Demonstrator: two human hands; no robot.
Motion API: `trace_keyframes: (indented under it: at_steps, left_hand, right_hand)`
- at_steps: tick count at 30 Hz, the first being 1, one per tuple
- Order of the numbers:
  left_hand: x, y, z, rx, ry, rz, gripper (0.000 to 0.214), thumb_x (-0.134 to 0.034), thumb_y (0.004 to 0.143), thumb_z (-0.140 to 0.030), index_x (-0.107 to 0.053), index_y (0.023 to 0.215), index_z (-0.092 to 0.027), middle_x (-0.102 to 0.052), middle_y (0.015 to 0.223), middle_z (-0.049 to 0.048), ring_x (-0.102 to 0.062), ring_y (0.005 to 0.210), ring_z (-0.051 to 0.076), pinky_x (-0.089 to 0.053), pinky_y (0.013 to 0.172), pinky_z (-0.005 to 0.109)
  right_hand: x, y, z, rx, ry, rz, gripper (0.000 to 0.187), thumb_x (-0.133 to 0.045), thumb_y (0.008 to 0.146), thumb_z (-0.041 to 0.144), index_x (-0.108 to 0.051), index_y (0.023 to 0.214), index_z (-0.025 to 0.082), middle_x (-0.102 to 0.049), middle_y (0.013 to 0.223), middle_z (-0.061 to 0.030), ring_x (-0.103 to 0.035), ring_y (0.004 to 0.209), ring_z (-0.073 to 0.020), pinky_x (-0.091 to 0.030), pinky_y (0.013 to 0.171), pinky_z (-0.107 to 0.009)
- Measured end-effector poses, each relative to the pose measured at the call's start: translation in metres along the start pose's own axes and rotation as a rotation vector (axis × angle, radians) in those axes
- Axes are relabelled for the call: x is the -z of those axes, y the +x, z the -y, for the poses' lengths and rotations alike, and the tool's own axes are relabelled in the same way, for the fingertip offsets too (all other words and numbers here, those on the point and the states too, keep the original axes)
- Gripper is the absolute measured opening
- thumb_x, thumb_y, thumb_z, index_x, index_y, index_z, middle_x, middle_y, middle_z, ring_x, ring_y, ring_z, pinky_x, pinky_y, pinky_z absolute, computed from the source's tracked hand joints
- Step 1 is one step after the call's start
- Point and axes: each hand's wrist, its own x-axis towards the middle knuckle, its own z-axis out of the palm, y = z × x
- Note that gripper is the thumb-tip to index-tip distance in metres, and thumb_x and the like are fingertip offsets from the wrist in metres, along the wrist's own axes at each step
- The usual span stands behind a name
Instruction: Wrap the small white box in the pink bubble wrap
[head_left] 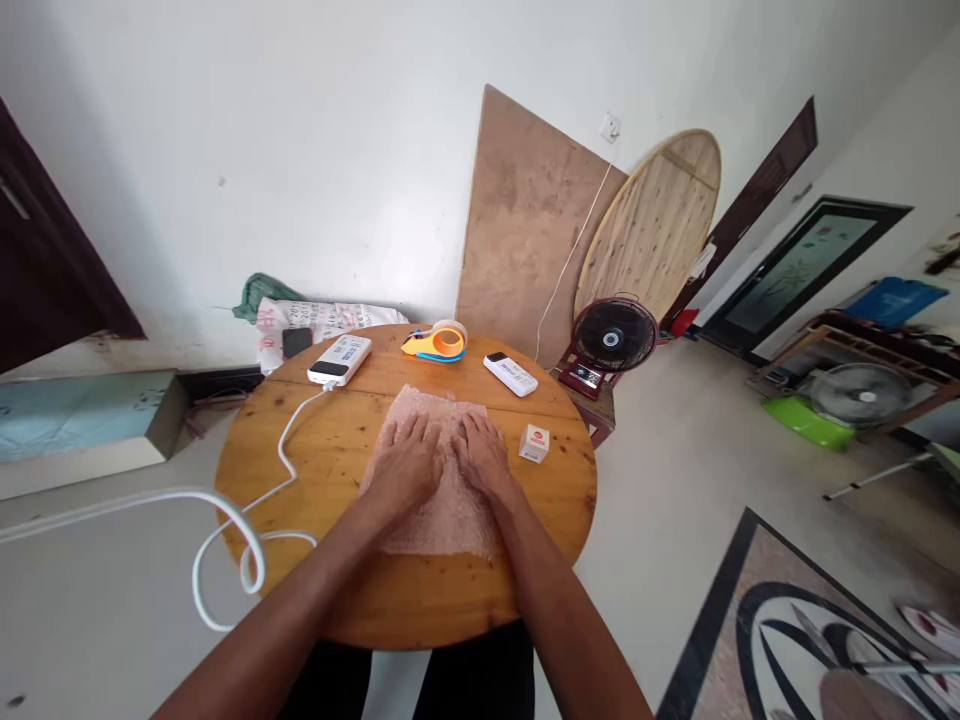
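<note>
A sheet of pinkish bubble wrap lies flat on the round wooden table. My left hand rests on its left half, palm down with the fingers stretched forward. On the right half lies my right hand, also palm down, its fingers extended. Neither hand grips anything. Just right of my right hand stands a small white box with red print. Beyond the wrap is an orange and blue tape dispenser with a roll of tape in it.
A white power bank with a white cable sits at the table's back left; the cable loops off the left edge. Another white power bank lies at the back right. Behind the table are a fan and a leaning board.
</note>
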Motion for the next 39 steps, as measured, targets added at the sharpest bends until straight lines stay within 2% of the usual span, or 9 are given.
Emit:
trace_keyframes:
  at_steps: [4, 7, 10, 17, 20, 22, 25, 29, 39]
  left_hand:
    - [-0.018, 0.018, 0.011, 0.037, -0.023, 0.018, 0.046, -0.037, 0.089, -0.039, -0.052, 0.125, -0.015, -0.044, 0.142, 0.0175, -0.035, 0.134, 0.033, -0.027, 0.106, 0.055]
    - [-0.033, 0.021, 0.019, 0.048, -0.027, -0.010, 0.049, -0.038, 0.088, -0.046, -0.051, 0.125, -0.017, -0.041, 0.143, 0.0167, -0.033, 0.134, 0.035, -0.025, 0.105, 0.058]
    - [-0.039, 0.019, 0.021, 0.055, -0.035, -0.031, 0.051, -0.039, 0.088, -0.047, -0.050, 0.127, -0.017, -0.039, 0.145, 0.0168, -0.029, 0.135, 0.035, -0.023, 0.105, 0.059]
    - [-0.032, 0.022, 0.020, 0.054, -0.058, -0.100, 0.044, -0.037, 0.089, -0.043, -0.054, 0.120, -0.016, -0.045, 0.139, 0.0170, -0.032, 0.134, 0.034, -0.025, 0.105, 0.060]
    - [-0.030, 0.025, 0.023, 0.030, -0.078, -0.162, 0.043, -0.031, 0.091, -0.032, -0.050, 0.126, -0.015, -0.041, 0.144, 0.0143, -0.027, 0.137, 0.029, -0.023, 0.109, 0.053]
    - [-0.031, 0.028, 0.025, 0.016, -0.092, -0.148, 0.045, -0.031, 0.092, -0.032, -0.047, 0.130, -0.015, -0.040, 0.145, 0.0134, -0.028, 0.137, 0.028, -0.024, 0.110, 0.051]
    - [-0.036, 0.030, 0.027, 0.049, -0.096, -0.091, 0.045, -0.032, 0.091, -0.039, -0.051, 0.126, -0.017, -0.043, 0.143, 0.0130, -0.030, 0.135, 0.030, -0.023, 0.108, 0.058]
    - [-0.043, 0.032, 0.029, 0.111, -0.077, -0.099, 0.047, -0.034, 0.091, -0.043, -0.051, 0.126, -0.017, -0.042, 0.143, 0.0140, -0.029, 0.135, 0.032, -0.018, 0.106, 0.065]
    - [-0.040, 0.032, 0.029, 0.108, -0.069, -0.101, 0.048, -0.037, 0.089, -0.043, -0.050, 0.127, -0.016, -0.041, 0.144, 0.0148, -0.029, 0.135, 0.033, -0.019, 0.103, 0.070]
  right_hand:
    - [0.000, -0.002, -0.002, 0.014, -0.012, -0.007, 0.041, -0.042, 0.094, 0.034, -0.044, 0.132, 0.018, -0.045, 0.140, -0.0110, -0.036, 0.131, -0.0218, -0.024, 0.110, -0.040]
    - [-0.001, -0.003, -0.008, -0.012, -0.029, -0.020, 0.043, -0.043, 0.093, 0.034, -0.044, 0.132, 0.017, -0.044, 0.141, -0.0125, -0.036, 0.131, -0.0230, -0.022, 0.110, -0.042]
    - [-0.002, -0.003, -0.013, -0.023, -0.040, -0.035, 0.044, -0.041, 0.094, 0.036, -0.043, 0.132, 0.015, -0.044, 0.141, -0.0138, -0.035, 0.132, -0.0242, -0.022, 0.109, -0.045]
    - [0.000, -0.003, -0.012, -0.042, -0.058, -0.043, 0.041, -0.039, 0.095, 0.037, -0.045, 0.130, 0.016, -0.044, 0.141, -0.0122, -0.034, 0.133, -0.0246, -0.023, 0.108, -0.046]
    - [0.001, -0.003, -0.010, -0.042, -0.079, -0.028, 0.040, -0.039, 0.095, 0.036, -0.046, 0.129, 0.017, -0.044, 0.142, -0.0120, -0.034, 0.133, -0.0246, -0.023, 0.108, -0.046]
    - [0.002, -0.002, -0.009, -0.042, -0.101, -0.017, 0.041, -0.039, 0.095, 0.036, -0.045, 0.130, 0.017, -0.043, 0.142, -0.0117, -0.033, 0.133, -0.0246, -0.023, 0.107, -0.046]
    - [0.002, -0.001, -0.008, -0.057, -0.141, -0.009, 0.043, -0.038, 0.095, 0.037, -0.044, 0.132, 0.017, -0.043, 0.143, -0.0117, -0.033, 0.133, -0.0246, -0.023, 0.107, -0.045]
    - [0.001, 0.000, -0.005, -0.095, -0.188, 0.007, 0.045, -0.037, 0.095, 0.038, -0.043, 0.134, 0.016, -0.041, 0.144, -0.0125, -0.031, 0.133, -0.0243, -0.021, 0.107, -0.045]
    - [-0.003, 0.000, -0.009, -0.118, -0.179, -0.022, 0.041, -0.033, 0.096, 0.036, -0.045, 0.133, 0.020, -0.042, 0.144, -0.0100, -0.035, 0.131, -0.0223, -0.024, 0.104, -0.041]
